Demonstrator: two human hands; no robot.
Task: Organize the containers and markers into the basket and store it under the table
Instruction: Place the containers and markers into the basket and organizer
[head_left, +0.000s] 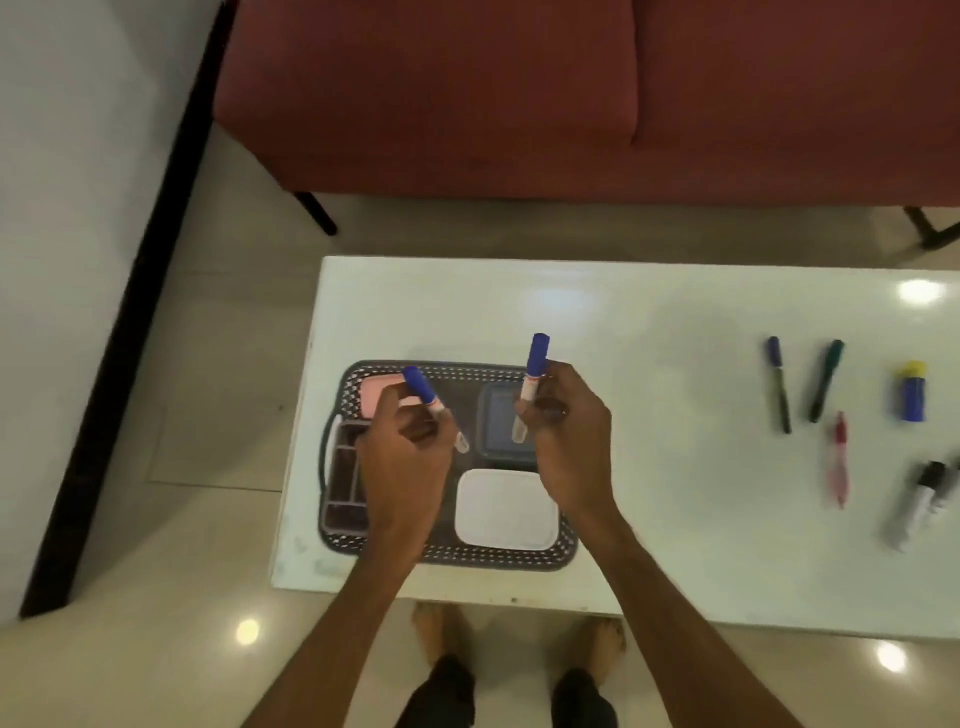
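Note:
A dark woven basket (519, 557) sits at the left end of the white table (675, 332). Inside it are a pink container (375, 393), a grey-blue container (501, 415), a white-lidded container (506, 509) and a brown divided tray (340, 478). My left hand (402, 462) is shut on a blue-capped marker (423, 389), tilted, over the basket. My right hand (563, 431) is shut on a second blue-capped marker (535, 364), held nearly upright over the grey-blue container.
On the table's right part lie a blue marker (777, 382), a green marker (826, 379), a red pen (839, 460), black-capped markers (922, 499) and a small blue bottle with a yellow cap (911, 392). A red sofa (519, 93) stands beyond the table. My feet are below the near edge.

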